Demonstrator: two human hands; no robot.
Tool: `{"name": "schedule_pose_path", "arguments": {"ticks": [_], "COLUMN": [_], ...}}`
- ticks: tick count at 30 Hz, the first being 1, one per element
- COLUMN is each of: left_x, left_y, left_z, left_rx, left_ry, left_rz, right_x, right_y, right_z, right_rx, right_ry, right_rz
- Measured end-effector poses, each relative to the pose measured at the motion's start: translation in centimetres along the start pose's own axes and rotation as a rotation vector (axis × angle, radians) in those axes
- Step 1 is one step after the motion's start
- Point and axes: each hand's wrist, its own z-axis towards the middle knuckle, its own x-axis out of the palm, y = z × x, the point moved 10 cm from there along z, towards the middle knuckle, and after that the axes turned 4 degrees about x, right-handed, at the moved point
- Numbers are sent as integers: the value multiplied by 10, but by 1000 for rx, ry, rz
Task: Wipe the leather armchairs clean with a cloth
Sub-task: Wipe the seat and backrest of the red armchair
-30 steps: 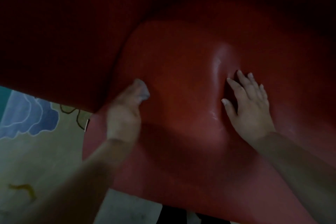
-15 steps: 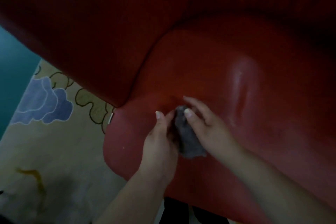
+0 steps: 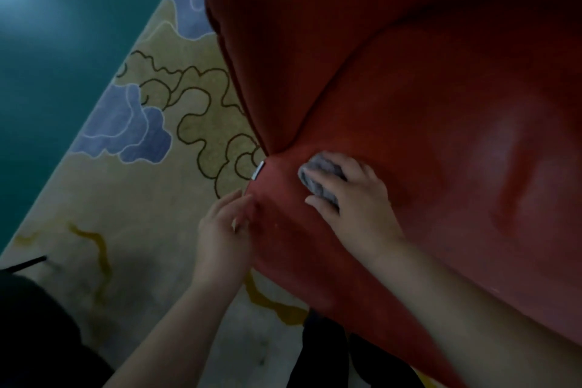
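The left hand lies loose, fingers nearly straight, touching the front left corner of the one red leather armchair. The right hand presses one grey cloth on the seat cushion near that corner, fingers seemingly curled over it. The rug is dim.

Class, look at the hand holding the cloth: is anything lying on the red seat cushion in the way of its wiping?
Nothing visible is. The right hand presses the grey cloth on the seat cushion; the left hand touches its front corner.
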Motion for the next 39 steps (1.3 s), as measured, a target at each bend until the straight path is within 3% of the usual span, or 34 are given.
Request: {"name": "schedule_pose_path", "arguments": {"ticks": [5, 10, 14, 18, 24, 30, 39], "left_x": [12, 12, 13, 9, -16, -71, -128], "left_y": [22, 21, 23, 16, -26, -103, -220], "left_z": [-7, -5, -5, -5, -12, -23, -26], "left_rx": [8, 15, -11, -45, -80, -46, 277], "left_ry": [88, 96, 150, 187, 119, -49, -140], "left_rz": [-41, -40, -18, -20, -57, -124, -242], "right_x": [26, 73, 65, 41, -29, -115, -205], "right_y": [4, 49, 43, -9, -42, -5, 49], "right_z": [-13, -34, -42, -31, -25, -9, 6], "right_rx": [-22, -272, -379, -70, 230, 178, 80], "right_ry": [-2, 243, 243, 275, 69, -121, -336], "right_rz": [14, -8, -40, 18, 180, 425, 614]}}
